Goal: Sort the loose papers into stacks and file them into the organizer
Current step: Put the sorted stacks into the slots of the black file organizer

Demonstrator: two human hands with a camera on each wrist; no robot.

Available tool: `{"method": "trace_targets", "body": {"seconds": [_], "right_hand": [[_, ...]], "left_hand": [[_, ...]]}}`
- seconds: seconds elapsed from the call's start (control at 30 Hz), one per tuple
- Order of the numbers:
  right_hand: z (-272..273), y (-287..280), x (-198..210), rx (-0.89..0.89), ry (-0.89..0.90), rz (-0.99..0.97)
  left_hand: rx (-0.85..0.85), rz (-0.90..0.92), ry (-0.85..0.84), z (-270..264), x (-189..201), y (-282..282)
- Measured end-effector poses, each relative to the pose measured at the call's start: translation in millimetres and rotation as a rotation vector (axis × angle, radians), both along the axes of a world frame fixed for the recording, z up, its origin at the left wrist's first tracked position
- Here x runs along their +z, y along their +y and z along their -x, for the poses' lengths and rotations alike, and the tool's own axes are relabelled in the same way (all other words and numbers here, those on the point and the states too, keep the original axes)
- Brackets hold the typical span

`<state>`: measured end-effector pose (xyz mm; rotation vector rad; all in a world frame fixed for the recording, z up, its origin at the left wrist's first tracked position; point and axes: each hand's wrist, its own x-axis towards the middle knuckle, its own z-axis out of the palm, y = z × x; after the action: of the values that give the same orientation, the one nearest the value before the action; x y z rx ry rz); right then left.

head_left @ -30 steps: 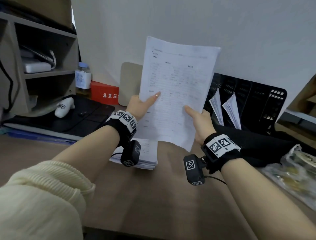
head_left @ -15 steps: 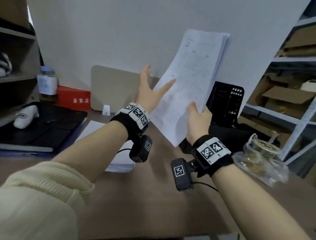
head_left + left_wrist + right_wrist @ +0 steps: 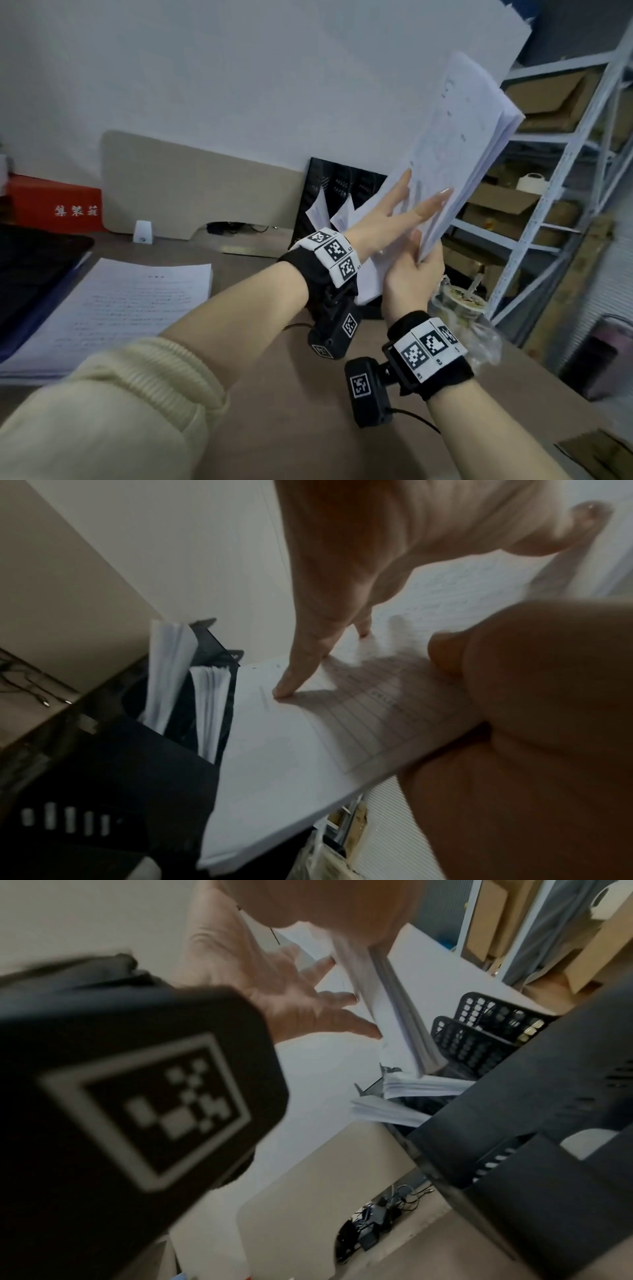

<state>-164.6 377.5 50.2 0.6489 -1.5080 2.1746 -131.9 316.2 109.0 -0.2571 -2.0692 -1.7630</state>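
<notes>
A thick stack of printed papers (image 3: 472, 137) is held up, tilted to the right, above the black mesh organizer (image 3: 329, 181). My right hand (image 3: 414, 270) grips its lower edge, thumb on the front face (image 3: 514, 696). My left hand (image 3: 404, 209) lies against the face with straight fingers (image 3: 294, 674), only touching it. The organizer's two near slots each hold a filed bundle of paper (image 3: 322, 212) (image 3: 421, 1085). Its mesh dividers (image 3: 479, 1042) beyond them stand bare. The stack's lower corner (image 3: 274, 804) hangs beside the filed bundles (image 3: 209, 702).
Another stack of text pages (image 3: 120, 301) lies on the desk at left, beside a black pad (image 3: 27, 267). A red box (image 3: 54, 205) and a beige panel (image 3: 191, 185) stand at the back. At right are metal shelves with cartons (image 3: 548, 192) and a bagged cup (image 3: 466, 301).
The held stack has swung right and upward to above the organizer, and my view turned right. My left hand let go of the stack's edge and now lies flat on its face.
</notes>
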Motion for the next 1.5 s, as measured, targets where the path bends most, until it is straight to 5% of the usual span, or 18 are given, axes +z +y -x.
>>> {"method": "trace_targets", "body": {"seconds": [0.27,0.9,1.17,1.5], "right_hand": [[66,19,4,-0.066,-0.011,-0.052],[233,-37,11,-0.153,0.038,-0.3],[265,-49,-37,-0.064,0.017,-0.623],[226,-50,-19,-0.078,0.036,-0.678]], "left_hand": [[-0.077,-0.024,-0.048,64,-5,16],[-0.012,-0.212,-0.043,209,-11,-32],[0.012,-0.248,-0.271,197,-26,-57],[-0.058,-0.28,-0.23,151,-9,-59]]}}
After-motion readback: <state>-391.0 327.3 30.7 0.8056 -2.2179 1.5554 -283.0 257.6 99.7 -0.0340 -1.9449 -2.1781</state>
